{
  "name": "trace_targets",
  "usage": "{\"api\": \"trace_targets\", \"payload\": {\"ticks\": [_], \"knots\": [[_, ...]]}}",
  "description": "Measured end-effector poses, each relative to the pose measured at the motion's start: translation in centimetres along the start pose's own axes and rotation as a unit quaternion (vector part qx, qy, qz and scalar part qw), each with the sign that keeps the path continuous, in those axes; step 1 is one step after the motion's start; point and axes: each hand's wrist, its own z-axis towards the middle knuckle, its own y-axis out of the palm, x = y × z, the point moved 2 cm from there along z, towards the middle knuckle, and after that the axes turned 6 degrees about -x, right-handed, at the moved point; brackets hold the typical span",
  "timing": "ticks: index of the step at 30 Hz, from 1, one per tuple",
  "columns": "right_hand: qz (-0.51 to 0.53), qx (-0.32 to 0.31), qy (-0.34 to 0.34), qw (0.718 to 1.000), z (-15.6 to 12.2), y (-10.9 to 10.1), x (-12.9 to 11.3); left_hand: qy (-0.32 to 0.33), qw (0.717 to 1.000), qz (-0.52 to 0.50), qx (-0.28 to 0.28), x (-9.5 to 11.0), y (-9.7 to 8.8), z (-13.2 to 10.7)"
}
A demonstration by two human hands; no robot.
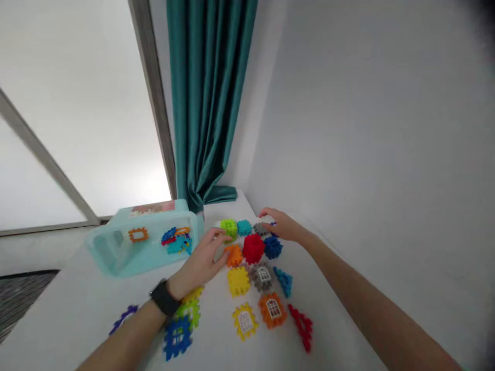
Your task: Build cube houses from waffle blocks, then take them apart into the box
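My left hand, with a black watch on its wrist, reaches over the white table with fingers curved and apart. Its fingertips are at the edge of a lime green toothed building block, and its thumb is by an orange block. My right hand is at the far right of the group, thumb and fingers spread beside a grey block. A purple piece shows partly under it. Nearby are a teal block, a red block and a dark blue block.
A pale turquoise bin with several loose pieces stands at the left. Closer in are yellow, orange-with-window and blue pieces, plus a red triangle. A green curtain and wall border the table.
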Motion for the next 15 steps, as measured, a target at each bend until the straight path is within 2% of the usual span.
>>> {"api": "trace_targets", "payload": {"ticks": [7,15], "knots": [[-0.01,0.025,-0.039,0.999,-0.6,-0.2,-5.6,0.013,1.0,0.01,0.004,1.6,-2.0,-1.4],[0.01,0.034,-0.112,0.993,-0.2,3.3,-12.6,-0.025,0.999,0.044,0.014,0.4,-5.2,-5.3]]}}
